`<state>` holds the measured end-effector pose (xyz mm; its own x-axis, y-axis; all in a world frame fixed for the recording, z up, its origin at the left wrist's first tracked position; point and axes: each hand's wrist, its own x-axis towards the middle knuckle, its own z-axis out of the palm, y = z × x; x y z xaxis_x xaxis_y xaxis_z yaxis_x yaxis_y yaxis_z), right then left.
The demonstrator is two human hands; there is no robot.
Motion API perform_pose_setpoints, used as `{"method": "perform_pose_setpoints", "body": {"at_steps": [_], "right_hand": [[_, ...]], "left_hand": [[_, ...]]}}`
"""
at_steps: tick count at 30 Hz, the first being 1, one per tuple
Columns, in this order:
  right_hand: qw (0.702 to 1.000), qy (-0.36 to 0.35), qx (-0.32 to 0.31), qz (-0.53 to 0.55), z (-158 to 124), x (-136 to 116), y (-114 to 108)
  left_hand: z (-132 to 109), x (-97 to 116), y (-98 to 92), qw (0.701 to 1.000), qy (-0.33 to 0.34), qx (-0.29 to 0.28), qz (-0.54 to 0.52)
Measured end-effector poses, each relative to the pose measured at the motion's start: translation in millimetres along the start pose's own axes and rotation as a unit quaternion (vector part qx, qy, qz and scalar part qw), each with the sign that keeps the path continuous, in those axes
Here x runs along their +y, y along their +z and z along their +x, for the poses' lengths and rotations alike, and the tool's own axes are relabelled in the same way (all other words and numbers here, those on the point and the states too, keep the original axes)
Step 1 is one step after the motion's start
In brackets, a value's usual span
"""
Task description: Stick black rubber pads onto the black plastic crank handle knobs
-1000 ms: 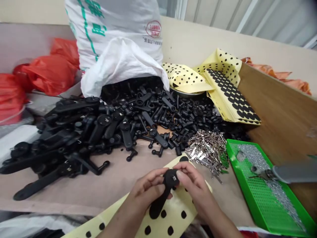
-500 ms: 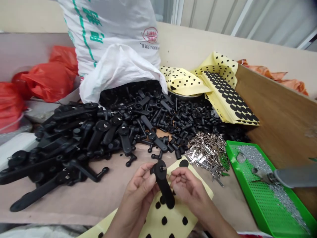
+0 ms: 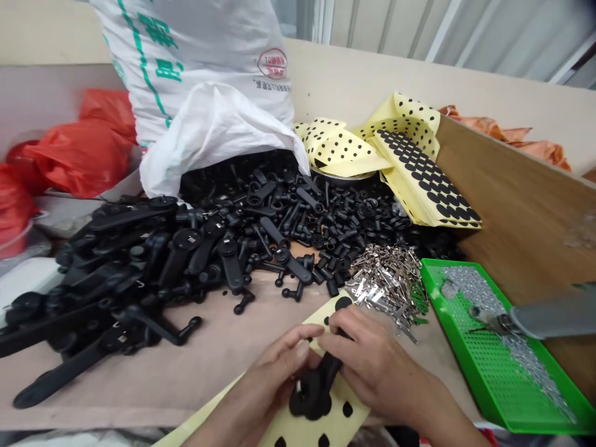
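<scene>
Gripping crank [image 3: 310, 396] in left hand [image 3: 272, 375] and right hand [image 3: 379, 357] with closely curled fingers; probably light, stiff, slightly slick; best held by far shaft [image 3: 331, 367].

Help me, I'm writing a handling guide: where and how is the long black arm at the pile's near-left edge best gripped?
Probably pinched across its narrow width near the rounded end, coming from the near side: the long black arm sticks out of the black pile there, while its disc end lies among other parts.
</scene>
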<state>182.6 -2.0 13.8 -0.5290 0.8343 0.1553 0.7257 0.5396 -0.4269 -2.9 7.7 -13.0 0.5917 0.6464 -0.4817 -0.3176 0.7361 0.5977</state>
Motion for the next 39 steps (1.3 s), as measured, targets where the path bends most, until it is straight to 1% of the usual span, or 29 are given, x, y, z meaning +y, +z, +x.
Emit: {"method": "perform_pose_setpoints", "body": {"at_steps": [2, 5, 7, 9, 12, 14, 16, 18, 21, 25, 30, 34, 36, 39], "right_hand": [[0.999, -0.023, 0.014, -0.021, 1.5, 1.1, 5.2], [0.997, -0.037, 0.065, -0.032, 5.0, 4.1, 12.6], [0.994, -0.039, 0.096, -0.038, 7.3, 6.4, 14.5], [0.993, -0.031, 0.112, -0.037, 7.9, 8.7, 14.1], [0.988, 0.022, 0.153, 0.002, 1.8, 10.4, 11.9], [0.976, 0.058, 0.202, 0.061, -6.1, 8.5, 10.8], [0.965, 0.071, 0.222, 0.123, -13.6, 3.4, 10.9], [0.962, 0.065, 0.203, 0.168, -17.6, -3.6, 12.2], [0.962, 0.065, 0.178, 0.199, -16.4, -12.4, 15.3], [0.962, 0.060, 0.177, 0.198, -13.0, -15.3, 19.1], [0.966, 0.054, 0.172, 0.187, -14.2, -15.4, 22.8], [0.967, 0.045, 0.175, 0.181, -14.1, -16.4, 23.4], [0.964, 0.055, 0.172, 0.198, -13.4, -16.9, 23.3], [0.954, 0.090, 0.167, 0.233, -11.6, -17.5, 25.1]], "left_hand": [[1.7, -1.8, 6.6, 0.999, -0.004, -0.032, 0.011], [5.2, -4.7, 17.5, 0.998, 0.011, -0.060, 0.020], [7.8, -6.9, 21.7, 0.997, 0.018, -0.072, -0.001], [10.0, -8.5, 22.5, 0.996, 0.031, -0.074, -0.036], [11.0, -7.5, 19.7, 0.995, 0.058, -0.041, -0.069], [10.6, -5.1, 17.6, 0.994, 0.080, -0.002, -0.080], [10.4, -3.0, 16.6, 0.991, 0.104, 0.036, -0.082], [11.1, -2.6, 17.0, 0.987, 0.125, 0.059, -0.080], [12.4, -5.1, 19.6, 0.983, 0.149, 0.075, -0.078], [12.3, -8.5, 22.1, 0.979, 0.161, 0.091, -0.082], [13.0, -9.4, 19.0, 0.983, 0.151, 0.082, -0.070], [13.3, -10.2, 18.3, 0.979, 0.171, 0.095, -0.059], [12.7, -11.1, 19.1, 0.977, 0.182, 0.104, -0.046], [11.9, -13.8, 19.6, 0.969, 0.212, 0.124, -0.007]]}}
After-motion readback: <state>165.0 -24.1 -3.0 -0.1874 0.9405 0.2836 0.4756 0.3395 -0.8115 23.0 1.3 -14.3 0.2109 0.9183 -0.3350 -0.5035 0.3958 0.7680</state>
